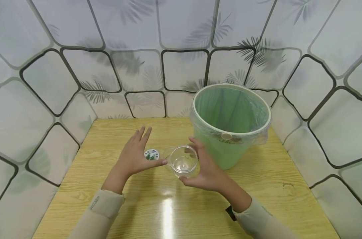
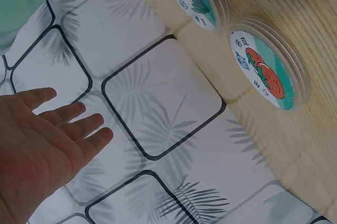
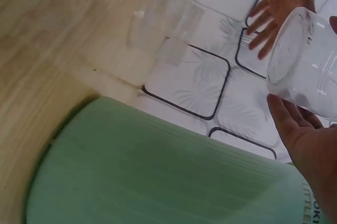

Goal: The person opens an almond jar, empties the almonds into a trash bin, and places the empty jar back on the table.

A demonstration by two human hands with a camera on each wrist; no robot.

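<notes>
My right hand (image 1: 204,167) grips a clear round plastic jar (image 1: 183,160) by its side, thumb and fingers curved round it. The jar has no lid on, and its open mouth faces up toward the head camera. My left hand (image 1: 139,152) is spread with straight fingers left of the jar, thumb tip close to its side. Beside that hand is a round container with a green leaf picture on top (image 1: 151,154). The left wrist view also shows a round container with a red vegetable picture (image 2: 263,71). Another clear container (image 3: 166,24) stands on the table, partly behind the held jar in the head view.
A green bin (image 1: 225,149) with a clear liner bag stands at the right, just beyond my right hand. The wooden table (image 1: 88,172) meets patterned fabric walls (image 1: 142,69) at the back and both sides.
</notes>
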